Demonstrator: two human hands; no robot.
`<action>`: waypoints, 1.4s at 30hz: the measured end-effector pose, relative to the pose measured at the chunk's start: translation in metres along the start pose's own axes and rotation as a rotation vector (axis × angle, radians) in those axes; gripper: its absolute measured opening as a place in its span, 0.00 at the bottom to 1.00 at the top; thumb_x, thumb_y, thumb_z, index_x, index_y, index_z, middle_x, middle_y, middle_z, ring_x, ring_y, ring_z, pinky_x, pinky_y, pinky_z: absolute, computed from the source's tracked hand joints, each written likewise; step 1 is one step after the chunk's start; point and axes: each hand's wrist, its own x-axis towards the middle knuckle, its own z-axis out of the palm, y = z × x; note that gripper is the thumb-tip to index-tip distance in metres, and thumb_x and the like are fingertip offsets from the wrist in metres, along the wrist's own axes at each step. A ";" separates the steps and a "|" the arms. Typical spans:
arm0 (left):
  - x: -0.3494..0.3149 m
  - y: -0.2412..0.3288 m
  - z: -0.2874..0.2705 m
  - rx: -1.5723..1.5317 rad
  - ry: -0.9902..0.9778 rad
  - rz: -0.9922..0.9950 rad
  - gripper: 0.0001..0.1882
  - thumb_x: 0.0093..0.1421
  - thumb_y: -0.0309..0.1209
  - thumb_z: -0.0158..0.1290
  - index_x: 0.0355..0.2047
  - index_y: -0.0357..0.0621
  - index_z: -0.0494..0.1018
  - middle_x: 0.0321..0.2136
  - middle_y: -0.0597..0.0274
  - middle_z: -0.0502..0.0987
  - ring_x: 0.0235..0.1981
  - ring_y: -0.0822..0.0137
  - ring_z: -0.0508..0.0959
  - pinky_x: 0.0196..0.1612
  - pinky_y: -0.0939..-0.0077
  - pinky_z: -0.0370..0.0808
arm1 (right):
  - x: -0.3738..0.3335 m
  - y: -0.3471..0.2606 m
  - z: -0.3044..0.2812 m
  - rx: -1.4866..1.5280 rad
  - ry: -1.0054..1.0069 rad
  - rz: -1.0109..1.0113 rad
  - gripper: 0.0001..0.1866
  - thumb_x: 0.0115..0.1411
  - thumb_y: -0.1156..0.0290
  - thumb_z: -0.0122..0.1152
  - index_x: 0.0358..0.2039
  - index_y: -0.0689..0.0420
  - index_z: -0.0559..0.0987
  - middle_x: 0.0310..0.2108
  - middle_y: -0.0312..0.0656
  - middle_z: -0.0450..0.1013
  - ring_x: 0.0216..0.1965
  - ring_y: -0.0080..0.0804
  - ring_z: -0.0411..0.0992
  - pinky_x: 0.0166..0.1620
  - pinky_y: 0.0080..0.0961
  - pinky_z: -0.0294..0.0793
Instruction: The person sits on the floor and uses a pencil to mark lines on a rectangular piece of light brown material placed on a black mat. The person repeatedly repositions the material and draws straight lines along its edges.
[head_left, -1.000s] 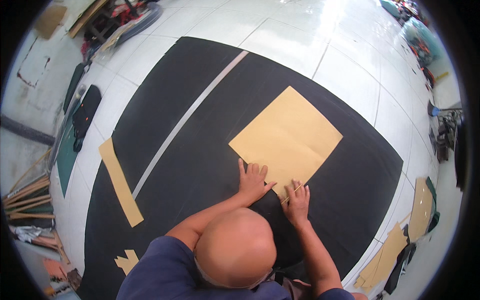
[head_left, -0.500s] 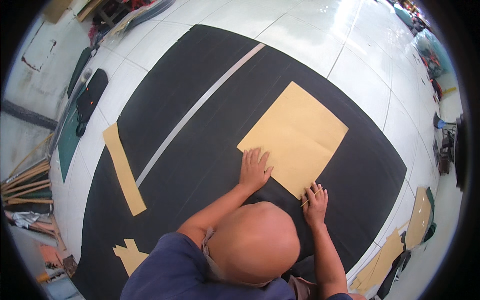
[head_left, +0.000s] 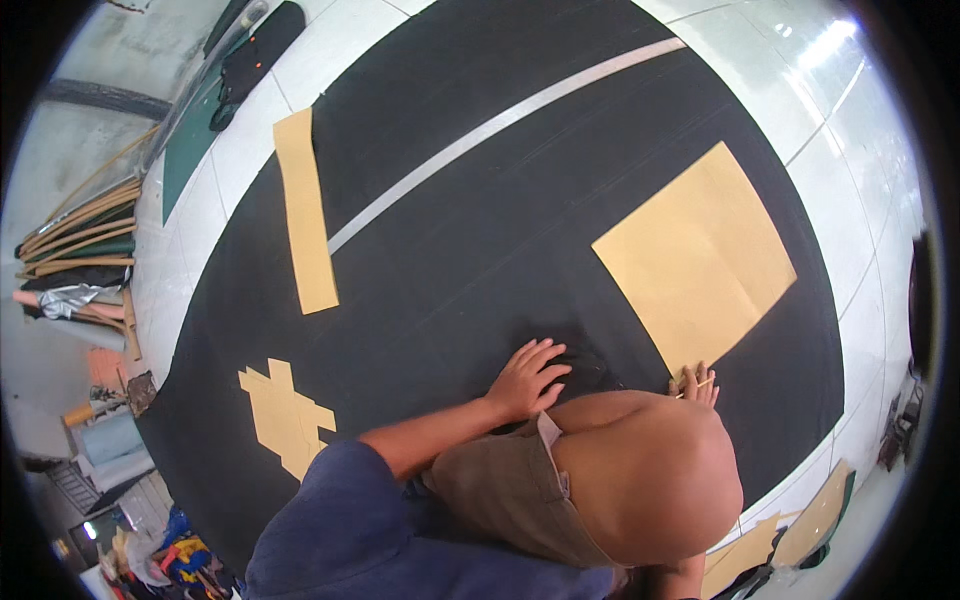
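A large black sheet of material (head_left: 470,240) lies spread on the floor under both hands. On its right part rests a big tan card piece (head_left: 700,255), roughly square with one faint crease. My right hand (head_left: 697,384) is at that piece's near corner, with a thin yellow stick (head_left: 704,382) held among the fingers. My bent knee hides part of that hand and its forearm. My left hand (head_left: 530,378) lies on the black sheet, left of the card piece and apart from it, fingers spread and holding nothing.
A long metal straightedge (head_left: 500,125) crosses the sheet. Left of it lies a tan card strip (head_left: 307,215); nearer are stacked cut card shapes (head_left: 285,415). Rolled materials (head_left: 85,235) stand by the left wall. More tan card (head_left: 815,520) leans at the lower right.
My view has swung left and down. My left hand has come off the card piece onto the black sheet. The right hand stays at the card's near corner with the stick.
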 end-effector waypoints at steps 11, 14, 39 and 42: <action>-0.009 -0.011 -0.032 0.037 0.008 -0.051 0.17 0.62 0.34 0.61 0.51 0.46 0.79 0.56 0.53 0.77 0.61 0.48 0.73 0.64 0.51 0.68 | -0.012 0.013 0.023 -0.005 0.147 -0.048 0.24 0.68 0.63 0.65 0.63 0.49 0.75 0.73 0.51 0.63 0.74 0.60 0.57 0.74 0.61 0.52; 0.043 -0.024 -0.042 0.035 0.077 0.008 0.15 0.62 0.32 0.60 0.49 0.46 0.80 0.52 0.54 0.78 0.57 0.48 0.75 0.59 0.52 0.70 | 0.004 -0.026 -0.012 0.093 -0.028 0.060 0.22 0.69 0.64 0.62 0.62 0.52 0.75 0.73 0.52 0.62 0.76 0.60 0.54 0.76 0.61 0.46; 0.367 -0.053 -0.028 0.508 0.142 0.126 0.25 0.73 0.40 0.50 0.69 0.58 0.70 0.70 0.42 0.64 0.72 0.39 0.61 0.75 0.42 0.53 | 0.088 -0.063 -0.022 0.216 0.060 0.275 0.23 0.70 0.64 0.57 0.64 0.51 0.72 0.74 0.53 0.59 0.76 0.65 0.53 0.74 0.69 0.48; 0.367 -0.053 -0.026 0.507 0.147 0.117 0.25 0.73 0.39 0.48 0.69 0.58 0.70 0.69 0.42 0.64 0.72 0.39 0.60 0.75 0.42 0.52 | 0.089 -0.063 -0.021 0.236 0.060 0.285 0.24 0.70 0.65 0.56 0.65 0.50 0.71 0.75 0.53 0.58 0.76 0.65 0.51 0.74 0.71 0.46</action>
